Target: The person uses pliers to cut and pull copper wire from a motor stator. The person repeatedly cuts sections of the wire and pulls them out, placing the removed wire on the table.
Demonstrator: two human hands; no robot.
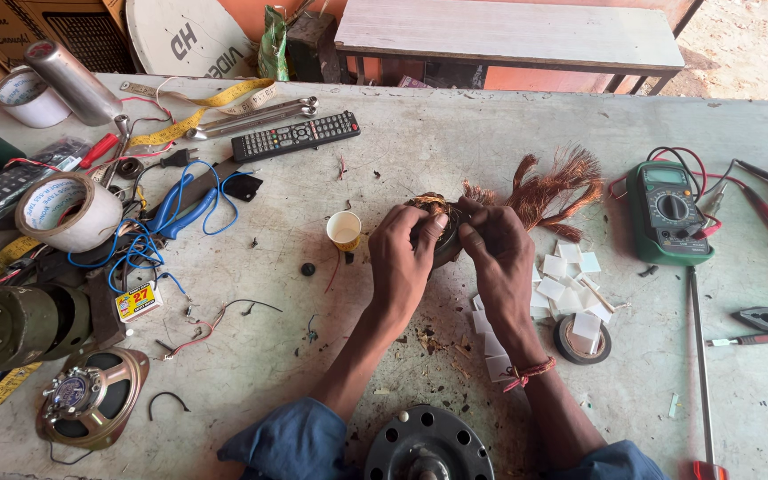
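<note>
We clamp both our left hand (404,249) and right hand (491,244) around the motor stator (437,218), left of the multimeter (668,213); it looks heavy and rigid, its copper windings (553,187) fragile, so grip the core.

motor stator (437,218): mostly hidden behind both hands
motor housing (427,446): cut off at table's near edge
screwdriver (702,373): handle cut off by the bottom edge

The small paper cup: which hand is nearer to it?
Left. The left hand grips the motor winding just right of the paper cup; the right hand is farther right.
</note>
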